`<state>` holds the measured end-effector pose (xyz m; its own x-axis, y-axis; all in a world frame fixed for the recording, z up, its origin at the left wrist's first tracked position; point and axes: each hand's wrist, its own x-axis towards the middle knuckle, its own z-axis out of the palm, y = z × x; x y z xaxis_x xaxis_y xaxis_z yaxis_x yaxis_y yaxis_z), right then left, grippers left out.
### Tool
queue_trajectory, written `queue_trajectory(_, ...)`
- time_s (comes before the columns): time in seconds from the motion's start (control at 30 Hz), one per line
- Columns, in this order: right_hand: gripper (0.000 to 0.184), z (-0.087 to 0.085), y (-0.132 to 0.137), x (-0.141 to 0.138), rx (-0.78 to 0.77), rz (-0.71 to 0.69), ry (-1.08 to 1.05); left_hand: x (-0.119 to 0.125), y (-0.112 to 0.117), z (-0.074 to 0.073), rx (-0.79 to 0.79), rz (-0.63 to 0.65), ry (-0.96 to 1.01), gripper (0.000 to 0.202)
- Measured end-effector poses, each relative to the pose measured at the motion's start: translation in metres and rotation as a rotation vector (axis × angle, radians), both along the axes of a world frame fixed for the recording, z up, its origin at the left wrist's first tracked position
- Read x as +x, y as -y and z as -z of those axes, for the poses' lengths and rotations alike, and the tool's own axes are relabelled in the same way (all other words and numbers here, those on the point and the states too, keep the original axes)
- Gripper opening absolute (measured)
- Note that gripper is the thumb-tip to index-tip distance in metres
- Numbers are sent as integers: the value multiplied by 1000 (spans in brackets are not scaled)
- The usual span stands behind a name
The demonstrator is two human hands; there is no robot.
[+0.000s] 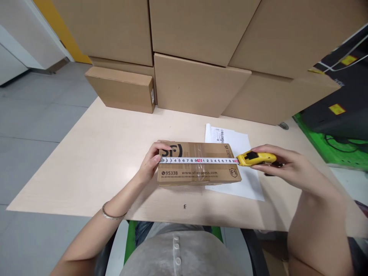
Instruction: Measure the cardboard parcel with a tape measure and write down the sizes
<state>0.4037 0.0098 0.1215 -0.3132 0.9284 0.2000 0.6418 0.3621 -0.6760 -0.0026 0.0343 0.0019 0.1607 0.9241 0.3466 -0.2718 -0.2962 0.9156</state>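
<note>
A small brown cardboard box (186, 178) with "SF" printing and clear tape lies on the table in front of me. The white blade of a tape measure (257, 158) is stretched across its top from left to right. At the box's left edge, my left hand (151, 161) pinches the blade's end, its thumb on the tip and its fingers along the box's corner. My right hand (283, 163) is closed around the yellow case, just beyond the right edge. The numbers near the case reach about 20.
White paper sheets (250, 188), one printed, lie partly under the box. A flat cardboard box (126, 90) stands at the back left. Larger cartons (198, 86) form a wall along the table's far side. Dark equipment (330, 96) on green stands at the right.
</note>
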Motion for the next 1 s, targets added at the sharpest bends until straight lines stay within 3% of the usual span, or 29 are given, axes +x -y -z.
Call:
queue_trajectory(0.33, 40, -1, -3, -1, -100, 20, -11, 0, -2, 0, 37, -20, -29, 40)
queue_trajectory(0.47, 63, -12, -3, -9, -33, 32, 80, 1, -1, -1, 15, -21, -28, 41)
queue_trajectory(0.53, 62, -21, -5, -27, 5, -5, 111, 3, 0, -2, 16, -13, -1, 40)
queue_trajectory(0.63, 35, -30, -7, -74, 16, -133, 149, 4, 3, -3, 30, -37, 9, 40)
queue_trajectory(0.7, 28, -28, -3, -109, 42, -185, 194, 2, 5, -3, 43, -72, -41, 42)
queue_trajectory(0.8, 22, -18, 11, -149, 212, -261, 264, -4, 9, -2, 116, -94, -141, 48)
queue_trajectory(0.9, 32, -6, 29, -166, 355, -350, 274, -13, 18, -3, 280, -77, -239, 56)
queue_trajectory(1.0, 31, 0, 41, -161, 345, -392, 181, -22, 32, -7, 462, -71, -408, 63)
